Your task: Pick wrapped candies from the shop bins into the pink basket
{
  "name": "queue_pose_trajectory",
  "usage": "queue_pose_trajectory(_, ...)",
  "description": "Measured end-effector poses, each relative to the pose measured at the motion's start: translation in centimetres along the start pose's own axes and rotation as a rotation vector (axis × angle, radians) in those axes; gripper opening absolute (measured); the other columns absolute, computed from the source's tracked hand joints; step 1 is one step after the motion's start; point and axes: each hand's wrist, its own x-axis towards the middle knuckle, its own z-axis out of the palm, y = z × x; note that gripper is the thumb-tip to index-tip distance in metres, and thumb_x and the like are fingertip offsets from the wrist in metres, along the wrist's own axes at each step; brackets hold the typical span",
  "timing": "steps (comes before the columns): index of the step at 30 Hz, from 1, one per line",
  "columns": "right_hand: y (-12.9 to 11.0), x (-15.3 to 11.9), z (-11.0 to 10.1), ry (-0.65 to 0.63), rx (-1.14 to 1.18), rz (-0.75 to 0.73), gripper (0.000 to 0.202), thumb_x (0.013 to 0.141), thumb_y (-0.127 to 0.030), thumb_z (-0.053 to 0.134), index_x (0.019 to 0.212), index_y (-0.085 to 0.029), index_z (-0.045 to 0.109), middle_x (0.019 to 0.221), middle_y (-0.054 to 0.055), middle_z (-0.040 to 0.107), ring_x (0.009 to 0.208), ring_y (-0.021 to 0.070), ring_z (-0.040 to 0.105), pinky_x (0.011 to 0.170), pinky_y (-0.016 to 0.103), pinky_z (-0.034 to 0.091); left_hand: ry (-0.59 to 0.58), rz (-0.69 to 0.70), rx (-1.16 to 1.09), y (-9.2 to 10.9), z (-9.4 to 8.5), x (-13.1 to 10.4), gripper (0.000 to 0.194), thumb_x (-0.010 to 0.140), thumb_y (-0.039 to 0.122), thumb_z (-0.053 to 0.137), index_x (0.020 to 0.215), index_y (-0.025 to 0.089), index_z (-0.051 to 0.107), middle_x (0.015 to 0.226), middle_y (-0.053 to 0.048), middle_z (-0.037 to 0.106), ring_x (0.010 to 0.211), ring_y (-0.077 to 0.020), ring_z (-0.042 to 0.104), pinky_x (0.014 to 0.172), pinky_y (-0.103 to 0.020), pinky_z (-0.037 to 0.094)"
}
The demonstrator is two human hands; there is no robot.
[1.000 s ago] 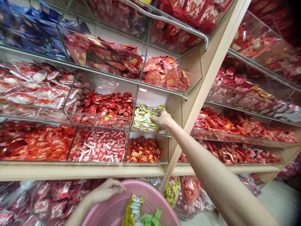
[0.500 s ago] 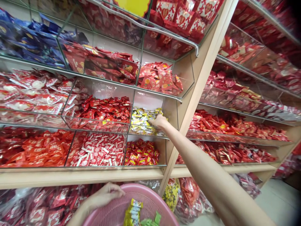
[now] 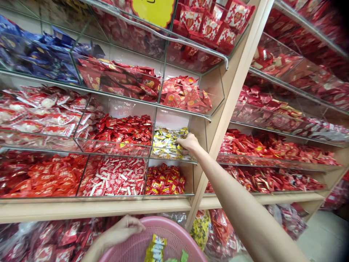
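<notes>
My right hand [image 3: 188,142] reaches into a shelf bin of small yellow-and-white wrapped candies [image 3: 165,140]. Its fingers are drawn together at the top of the pile; whatever is between the fingertips is hidden. Below the shelf, my left hand [image 3: 127,228] is closed over the near-left rim of a pink plastic basket [image 3: 174,226]. Inside the basket lie a yellow strip of packets [image 3: 156,249] and some green wrapped pieces [image 3: 184,255], partly cut off by the bottom edge.
Clear dividers and front panels split the shelves into bins. Red candies [image 3: 128,131] fill the bin to the left, red-and-yellow candies [image 3: 165,180] the one below. A slanting wooden post [image 3: 218,145] stands right of my hand. Bagged candies [image 3: 201,227] sit under the shelf.
My right hand has shifted slightly right within the bin. My left hand stays at the basket's rim. The whole view has moved a little, with the shelves now lower in it.
</notes>
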Motion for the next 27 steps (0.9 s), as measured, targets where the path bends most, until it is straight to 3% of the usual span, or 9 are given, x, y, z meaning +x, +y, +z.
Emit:
queue_pose_trajectory(3,0.1,-0.6,-0.5,0.063,0.171,-0.066,0.044,0.063,-0.040,0.071,0.096,-0.016,0.055,0.086,0.007,0.063,0.063,0.0143,0.059,0.044,0.023,0.048,0.000,-0.006,0.011,0.2,0.0,-0.1,0.042,0.072,0.052,0.064,0.088,0.014,0.075,0.093,-0.007,0.074,0.090,-0.0230,0.063,0.083,-0.029,0.045)
queue_pose_trajectory(6,-0.1,-1.1,-0.7,0.032,0.254,-0.172,0.044,0.065,-0.039,0.071,0.099,-0.016,0.055,0.079,0.004,0.062,0.060,0.0120,0.056,0.045,0.021,0.047,-0.005,0.000,0.011,0.2,0.1,0.0,0.042,0.072,0.052,0.064,0.088,0.014,0.075,0.093,-0.007,0.074,0.091,-0.0231,0.063,0.084,-0.029,0.045)
queue_pose_trajectory(11,-0.6,-1.2,-0.6,-0.008,0.084,-0.216,0.042,0.065,-0.039,0.071,0.097,-0.015,0.057,0.074,0.002,0.062,0.064,0.0131,0.058,0.054,0.022,0.047,0.010,0.000,0.000,-0.1,0.2,0.3,0.040,0.071,0.051,0.065,0.086,0.015,0.075,0.091,-0.006,0.074,0.090,-0.0226,0.063,0.084,-0.028,0.045)
queue_pose_trajectory(15,-1.1,-1.5,-0.6,-0.065,-0.065,-0.203,0.039,0.064,-0.033,0.071,0.096,-0.013,0.059,0.082,0.005,0.063,0.072,0.0156,0.059,0.055,0.022,0.045,0.013,0.002,-0.016,-0.3,0.2,0.2,0.041,0.070,0.052,0.066,0.086,0.015,0.075,0.092,-0.006,0.074,0.091,-0.0225,0.063,0.084,-0.028,0.045)
queue_pose_trajectory(22,-1.2,-2.2,-1.1,-0.197,-0.018,-0.084,0.045,0.063,-0.023,0.068,0.106,-0.013,0.058,0.085,0.004,0.060,0.060,0.0108,0.050,0.043,0.019,0.041,0.024,0.001,0.007,-0.4,-0.1,0.1,0.042,0.070,0.053,0.065,0.085,0.015,0.075,0.092,-0.006,0.074,0.092,-0.0233,0.063,0.084,-0.029,0.045)
queue_pose_trajectory(27,-1.2,-1.9,-1.1,-0.219,-0.034,-0.193,0.053,0.059,-0.021,0.071,0.110,-0.014,0.059,0.071,-0.003,0.055,0.058,0.0094,0.047,0.049,0.018,0.038,0.025,0.008,0.004,-0.7,0.0,0.3,0.041,0.070,0.052,0.065,0.086,0.015,0.074,0.092,-0.006,0.074,0.092,-0.0237,0.062,0.085,-0.029,0.045)
